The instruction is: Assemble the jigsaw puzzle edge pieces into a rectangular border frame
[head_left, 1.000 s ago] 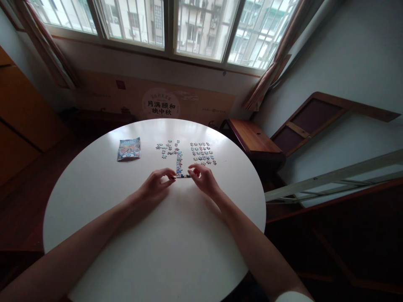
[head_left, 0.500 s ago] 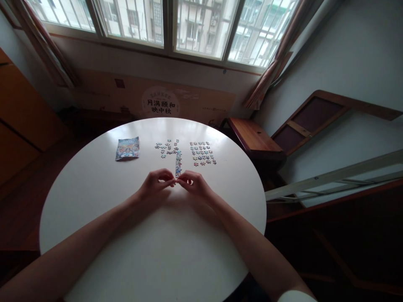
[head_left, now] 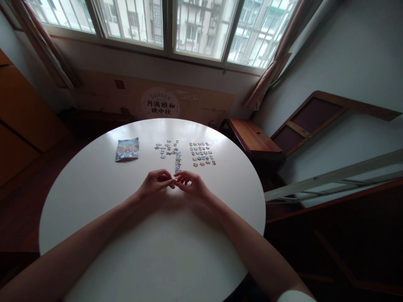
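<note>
Right hand (head_left: 192, 184) shifted leftward in head view, fingertips now close against those of left hand (head_left: 155, 183) at near end of joined puzzle strip (head_left: 178, 161). Fingers of both bent inward; cannot tell whether piece gripped. Loose pieces (head_left: 195, 165) in rows, right of strip. Packet (head_left: 127, 149) lettering illegible. Wall banner (head_left: 161, 107) reads "月满颐和 映中秋".

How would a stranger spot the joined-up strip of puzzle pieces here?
Find the round white table in front of the window. Near its middle, the left hand and right hand are close together, and just beyond them runs a narrow strip of puzzle pieces. Unlike the scattered pieces to its left and the spaced rows to its right, its pieces are packed tightly together.
</note>
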A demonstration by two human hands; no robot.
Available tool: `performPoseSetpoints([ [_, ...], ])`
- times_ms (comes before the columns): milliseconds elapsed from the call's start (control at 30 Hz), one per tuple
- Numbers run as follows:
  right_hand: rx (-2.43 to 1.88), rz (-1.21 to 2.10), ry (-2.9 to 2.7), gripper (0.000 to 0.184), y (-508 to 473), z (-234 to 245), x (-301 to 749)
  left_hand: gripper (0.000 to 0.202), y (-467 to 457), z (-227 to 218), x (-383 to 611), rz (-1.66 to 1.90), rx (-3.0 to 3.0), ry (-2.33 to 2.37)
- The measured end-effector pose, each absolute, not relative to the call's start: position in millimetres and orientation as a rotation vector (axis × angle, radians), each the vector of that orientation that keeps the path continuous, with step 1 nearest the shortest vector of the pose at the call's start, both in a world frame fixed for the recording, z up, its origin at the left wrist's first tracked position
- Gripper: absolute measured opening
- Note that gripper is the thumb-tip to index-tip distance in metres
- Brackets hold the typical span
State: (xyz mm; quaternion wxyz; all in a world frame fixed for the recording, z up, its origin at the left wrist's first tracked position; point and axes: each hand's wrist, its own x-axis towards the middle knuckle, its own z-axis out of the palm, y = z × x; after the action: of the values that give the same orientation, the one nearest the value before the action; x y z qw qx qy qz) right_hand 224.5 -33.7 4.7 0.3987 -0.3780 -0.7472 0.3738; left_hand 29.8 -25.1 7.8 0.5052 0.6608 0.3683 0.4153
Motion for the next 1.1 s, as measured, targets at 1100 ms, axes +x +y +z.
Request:
performPoseSetpoints([
  [1100, -1.559, 0.677, -1.744, 0.008, -15, 19, 265, 0.028, -27, 6, 24, 0.652, 2.637, 1.211],
])
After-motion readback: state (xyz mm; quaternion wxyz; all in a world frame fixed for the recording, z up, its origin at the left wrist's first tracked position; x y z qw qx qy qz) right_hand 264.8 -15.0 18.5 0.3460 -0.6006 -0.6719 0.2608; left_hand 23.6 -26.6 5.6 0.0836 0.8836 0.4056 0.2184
